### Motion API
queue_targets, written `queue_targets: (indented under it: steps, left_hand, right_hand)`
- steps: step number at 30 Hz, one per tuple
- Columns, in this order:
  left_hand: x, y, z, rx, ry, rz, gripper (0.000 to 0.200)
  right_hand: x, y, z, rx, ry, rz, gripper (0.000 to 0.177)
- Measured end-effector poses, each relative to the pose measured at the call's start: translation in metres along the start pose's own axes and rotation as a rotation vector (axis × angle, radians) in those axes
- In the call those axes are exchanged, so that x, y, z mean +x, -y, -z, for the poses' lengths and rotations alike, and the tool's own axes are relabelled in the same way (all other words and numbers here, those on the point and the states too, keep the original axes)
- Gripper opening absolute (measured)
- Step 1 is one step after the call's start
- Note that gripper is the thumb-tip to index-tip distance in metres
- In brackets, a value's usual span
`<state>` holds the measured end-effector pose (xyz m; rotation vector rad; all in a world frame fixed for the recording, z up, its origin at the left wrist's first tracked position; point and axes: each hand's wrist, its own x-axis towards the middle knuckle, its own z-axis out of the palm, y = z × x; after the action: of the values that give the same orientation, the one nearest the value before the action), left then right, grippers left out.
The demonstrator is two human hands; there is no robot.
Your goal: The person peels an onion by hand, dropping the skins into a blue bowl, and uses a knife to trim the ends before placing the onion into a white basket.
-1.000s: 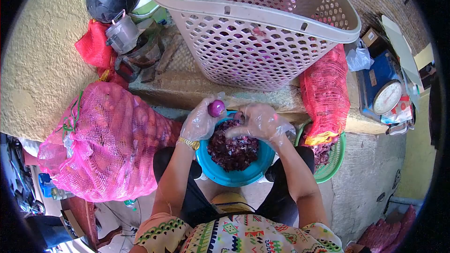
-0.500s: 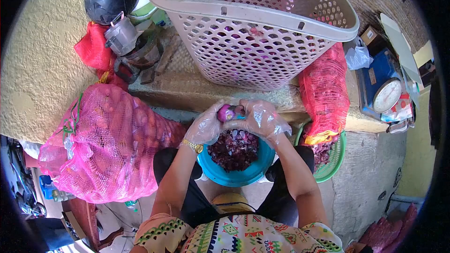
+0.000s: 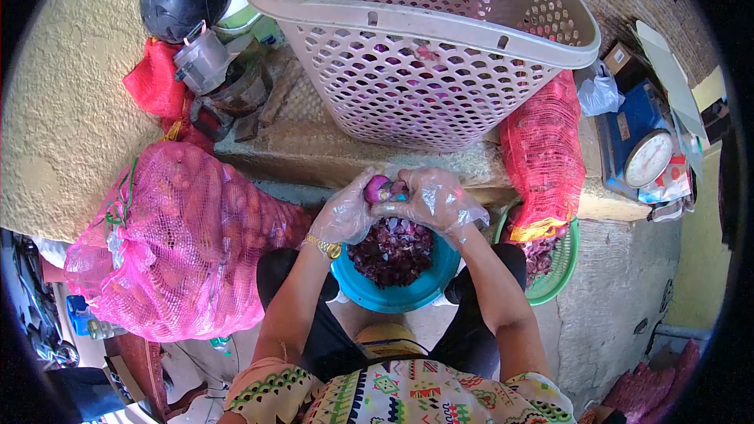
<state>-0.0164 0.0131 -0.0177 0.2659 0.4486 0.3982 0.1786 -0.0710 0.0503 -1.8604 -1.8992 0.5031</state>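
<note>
My left hand (image 3: 345,210), in a clear plastic glove, is closed around a purple-red onion (image 3: 378,188) above the basin. Close against it, my gloved right hand (image 3: 432,200) is closed on what looks like a small knife (image 3: 402,197); only a dark part and a bit of blue show between the fingers. Below both hands, between my knees, sits a blue basin (image 3: 395,301) holding a heap of dark purple onion skins (image 3: 390,255).
A large beige perforated basket (image 3: 424,55) stands on the ledge ahead. Full mesh sacks lie left, a pink one (image 3: 181,243), and right, a red one (image 3: 543,153). The red sack overhangs a green basket (image 3: 567,267) with onion skins. A dial scale (image 3: 649,159) stands far right.
The onion has turned slightly in my left hand, and my right fingers have shifted and tilted beside it. Basin, sacks and baskets stay where they were.
</note>
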Motion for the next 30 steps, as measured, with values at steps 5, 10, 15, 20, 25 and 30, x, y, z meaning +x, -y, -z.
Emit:
queue_targets:
  steps: [5, 10, 15, 20, 25, 30]
  left_hand:
    - [-0.002, 0.006, -0.008, 0.052, -0.122, -0.008, 0.048]
    - [0.001, 0.008, 0.017, 0.096, -0.092, 0.104, 0.053]
    - [0.003, 0.013, 0.019, 0.06, -0.091, 0.045, 0.051]
    - [0.008, 0.015, 0.032, -0.014, -0.009, -0.006, 0.049]
    - [0.006, 0.012, 0.028, -0.276, 0.18, 0.068, 0.043]
    - [0.003, 0.013, 0.013, -0.374, -0.012, 0.027, 0.042]
  right_hand:
    - [0.0, 0.005, 0.01, -0.073, 0.053, 0.025, 0.073]
    - [-0.001, -0.009, -0.009, -0.123, -0.012, 0.094, 0.072]
    - [-0.002, 0.0, -0.005, -0.187, 0.03, 0.011, 0.072]
    - [-0.001, -0.002, -0.014, -0.136, 0.017, -0.013, 0.073]
    - [-0.002, -0.008, -0.029, -0.044, 0.087, -0.094, 0.074]
    - [0.0, -0.019, -0.05, -0.084, -0.018, -0.043, 0.069]
